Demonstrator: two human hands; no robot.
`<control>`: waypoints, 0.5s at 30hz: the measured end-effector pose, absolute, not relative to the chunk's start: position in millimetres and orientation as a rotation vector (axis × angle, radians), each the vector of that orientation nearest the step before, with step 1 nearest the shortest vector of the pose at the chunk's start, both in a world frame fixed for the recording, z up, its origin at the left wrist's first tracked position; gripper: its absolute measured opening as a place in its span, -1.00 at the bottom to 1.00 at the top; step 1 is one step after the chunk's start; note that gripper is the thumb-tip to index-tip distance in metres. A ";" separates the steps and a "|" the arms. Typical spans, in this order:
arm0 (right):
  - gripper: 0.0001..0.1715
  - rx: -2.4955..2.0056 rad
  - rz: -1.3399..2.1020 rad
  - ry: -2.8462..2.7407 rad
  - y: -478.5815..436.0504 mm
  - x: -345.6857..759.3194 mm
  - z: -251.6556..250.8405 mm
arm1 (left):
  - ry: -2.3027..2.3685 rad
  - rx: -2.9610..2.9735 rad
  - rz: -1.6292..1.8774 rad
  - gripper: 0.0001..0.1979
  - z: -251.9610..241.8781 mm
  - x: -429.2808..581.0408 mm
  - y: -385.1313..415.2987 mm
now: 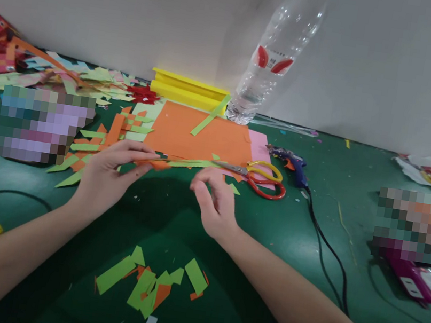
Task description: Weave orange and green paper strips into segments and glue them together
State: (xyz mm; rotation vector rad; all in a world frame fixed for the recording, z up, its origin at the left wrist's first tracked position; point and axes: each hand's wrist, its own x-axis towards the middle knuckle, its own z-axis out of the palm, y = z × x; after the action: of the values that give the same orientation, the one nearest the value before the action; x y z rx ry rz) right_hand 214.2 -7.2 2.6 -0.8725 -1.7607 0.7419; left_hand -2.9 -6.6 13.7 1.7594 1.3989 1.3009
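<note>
Your left hand (106, 175) pinches the orange and green paper strips (170, 162). Your right hand (215, 202) hovers just right of them, loosely curled, empty. The strips' free end likely needs its grip.

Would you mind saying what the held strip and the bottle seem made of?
The strip in the left hand looks like matte coloured paper, thin and bending. The bottle seems clear glossy plastic, see-through and ribbed.

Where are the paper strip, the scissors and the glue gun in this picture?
strip (188, 164): head view, on its green middle stretch.
scissors (249, 173): head view, where the blades meet the handles.
glue gun (298, 164): head view, on its blue body.
</note>
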 end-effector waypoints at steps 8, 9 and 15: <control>-0.46 -0.857 1.325 -1.618 -9.2 207.2 5.0 | 1.305 2.272 1.534 -0.84 13.6 -0.6 -8.5; -0.51 -0.893 1.351 -1.612 -8.0 206.7 4.1 | 1.268 2.304 1.535 -0.82 12.2 -0.4 -8.7; -0.75 -0.989 1.438 -1.501 -3.7 202.9 -1.0 | 1.306 2.290 1.539 -0.59 5.7 -1.1 -10.8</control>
State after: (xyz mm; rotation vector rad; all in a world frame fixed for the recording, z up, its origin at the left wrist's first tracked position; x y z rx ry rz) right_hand 202.9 -3.7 -1.0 -0.9889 -1.5009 1.4377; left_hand -1.1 -10.8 5.7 2.2905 1.3057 1.5392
